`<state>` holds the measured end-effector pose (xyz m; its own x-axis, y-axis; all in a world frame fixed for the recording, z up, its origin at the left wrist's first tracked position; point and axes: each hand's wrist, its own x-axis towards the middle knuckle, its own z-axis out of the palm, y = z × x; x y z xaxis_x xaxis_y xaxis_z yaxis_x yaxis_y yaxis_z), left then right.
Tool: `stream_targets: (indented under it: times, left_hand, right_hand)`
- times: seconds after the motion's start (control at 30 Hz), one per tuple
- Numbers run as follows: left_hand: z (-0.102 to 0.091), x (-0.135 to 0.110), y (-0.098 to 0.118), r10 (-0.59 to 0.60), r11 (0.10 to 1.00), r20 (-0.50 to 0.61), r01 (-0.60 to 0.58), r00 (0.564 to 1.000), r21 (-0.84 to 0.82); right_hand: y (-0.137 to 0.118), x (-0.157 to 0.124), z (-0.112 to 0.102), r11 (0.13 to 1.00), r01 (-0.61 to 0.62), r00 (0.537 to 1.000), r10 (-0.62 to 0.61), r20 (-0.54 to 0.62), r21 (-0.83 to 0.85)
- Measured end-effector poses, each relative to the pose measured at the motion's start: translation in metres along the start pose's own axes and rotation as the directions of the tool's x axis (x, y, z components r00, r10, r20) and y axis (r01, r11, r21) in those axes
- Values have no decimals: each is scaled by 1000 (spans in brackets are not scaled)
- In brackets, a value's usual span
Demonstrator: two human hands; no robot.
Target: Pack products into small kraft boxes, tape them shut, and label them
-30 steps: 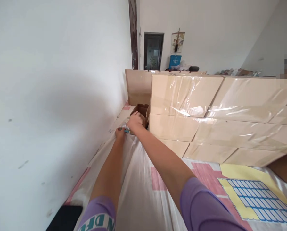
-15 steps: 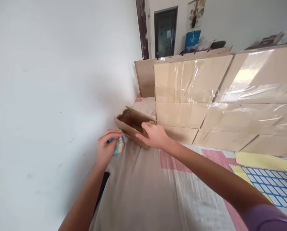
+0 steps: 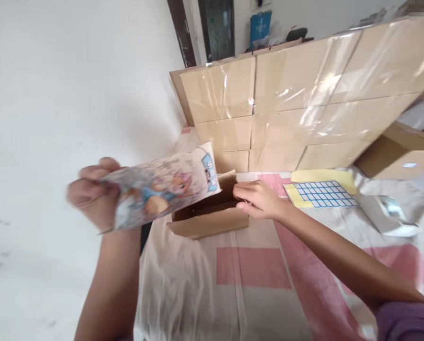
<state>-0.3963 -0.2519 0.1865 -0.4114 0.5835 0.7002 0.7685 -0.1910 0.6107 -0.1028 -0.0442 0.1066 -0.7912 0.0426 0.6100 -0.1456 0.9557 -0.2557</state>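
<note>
My left hand (image 3: 96, 192) is closed on one end of a flat packet (image 3: 165, 184) printed with a cartoon animal, and it is blurred by motion. The packet's far end hangs over an open, narrow cardboard box (image 3: 212, 225) and hides part of its inside. At the box's right end my right hand (image 3: 258, 199) grips the cardboard, fingers over the edge and thumb on the near side. The box stands on a cloth-covered surface (image 3: 198, 284) with pink patches.
Taped cardboard boxes (image 3: 283, 99) form a wall behind the small box. A white wall (image 3: 48, 118) rises at the left. To the right lie a sheet of blue-bordered labels (image 3: 327, 194), a white box (image 3: 387, 215) and an open carton (image 3: 407, 147).
My left hand has lifted the packet, which now shows its broad printed face above the box. The box has turned and come nearer, with my right hand still at its right end. The view has shifted right.
</note>
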Motion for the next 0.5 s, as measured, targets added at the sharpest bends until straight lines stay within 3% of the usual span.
stream_targets:
  times: [0.07,0.17,0.3,0.4,0.5]
  left_hand:
    - [40,0,9,145,980,-41,-149,989,-130]
    - [73,-9,16,249,955,157,-216,956,-204]
    - [72,-19,28,216,960,477,-275,852,56]
    - [71,-22,41,100,901,622,-336,776,275]
    - [84,-24,51,11,882,769,-369,639,294]
  right_hand:
    - [-11,-7,-2,1000,10,1000,-10,1,-25]
    - [-23,-23,-5,997,-37,999,34,-36,-71]
    - [-29,-50,-3,991,-129,977,121,-173,-34]
    - [-35,-60,0,994,-102,968,91,-233,-35]
    - [-44,-62,2,996,-55,972,36,-234,-76]
